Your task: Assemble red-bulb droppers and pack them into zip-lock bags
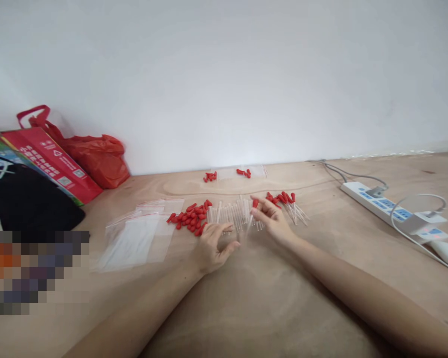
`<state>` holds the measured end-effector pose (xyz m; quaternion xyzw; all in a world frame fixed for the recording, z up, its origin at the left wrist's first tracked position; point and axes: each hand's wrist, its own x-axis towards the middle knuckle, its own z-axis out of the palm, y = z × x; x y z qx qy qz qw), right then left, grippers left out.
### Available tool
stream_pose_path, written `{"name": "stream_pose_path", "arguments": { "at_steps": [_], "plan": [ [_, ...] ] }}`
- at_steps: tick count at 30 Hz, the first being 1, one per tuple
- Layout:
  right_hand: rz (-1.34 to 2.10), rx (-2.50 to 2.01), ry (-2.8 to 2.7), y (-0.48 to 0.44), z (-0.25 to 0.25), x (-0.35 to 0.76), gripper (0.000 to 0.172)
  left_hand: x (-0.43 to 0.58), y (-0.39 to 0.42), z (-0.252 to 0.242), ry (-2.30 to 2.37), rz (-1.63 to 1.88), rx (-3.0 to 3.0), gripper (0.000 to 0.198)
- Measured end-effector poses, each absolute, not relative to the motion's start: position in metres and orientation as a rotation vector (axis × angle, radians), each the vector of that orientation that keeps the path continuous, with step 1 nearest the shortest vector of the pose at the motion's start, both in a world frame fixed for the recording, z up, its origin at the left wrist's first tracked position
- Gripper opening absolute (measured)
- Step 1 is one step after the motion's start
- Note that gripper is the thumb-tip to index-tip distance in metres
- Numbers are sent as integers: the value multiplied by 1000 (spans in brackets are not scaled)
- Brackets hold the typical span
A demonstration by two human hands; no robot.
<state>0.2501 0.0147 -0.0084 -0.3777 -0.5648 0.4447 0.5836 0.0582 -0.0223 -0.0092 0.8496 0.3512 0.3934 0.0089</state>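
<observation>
My right hand point(272, 219) pinches a dropper point(254, 205) by its red rubber bulb, its clear tube slanting down toward the table. To the left of it, my left hand point(215, 244) has thumb and fingers apart and holds nothing I can see. Beyond both hands lies a row of clear glass tubes point(231, 211), partly hidden by my fingers. A pile of loose red rubber bulbs point(188, 217) touches or nearly touches my left fingers. Past my right hand lie several droppers point(295, 213) with red bulbs fitted on their tubes.
Clear zip bags point(134, 236) lie at left. Near the wall rest bagged droppers point(243, 172) with red bulbs. A white power strip point(384, 205) with cables is at right. A red plastic bag point(97, 156), a printed red bag point(56, 164) and a black bag point(30, 199) stand at far left.
</observation>
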Motion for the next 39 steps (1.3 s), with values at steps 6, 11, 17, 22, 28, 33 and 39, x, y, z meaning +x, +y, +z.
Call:
{"name": "stream_pose_path", "arguments": {
  "at_steps": [6, 11, 17, 22, 28, 33, 39],
  "plan": [
    [443, -1468, -1455, 58, -5, 321, 47, 58, -20, -12, 1150, 1134, 2680, 20],
    [146, -1770, -1480, 68, -17, 348, 40, 59, -20, -12, 1158, 1073, 2696, 16],
    [-93, -1853, -1563, 72, -30, 352, 34, 59, -19, -12, 1169, 1060, 2695, 13],
    [-179, -1632, -1800, 75, -31, 357, 23, 58, -19, -13, 1178, 1047, 2686, 12],
    [-262, -1557, -2116, 71, -26, 351, 24, 58, -19, -13, 1185, 1023, 2688, 9],
    [-239, -1563, -2116, 71, -28, 347, 23, 58, -19, -12, 1270, 1063, 2692, 7],
    [-71, -1435, -2009, 75, -33, 352, 17, 55, -17, -12, 1390, 1097, 2668, 8]
  ]
}}
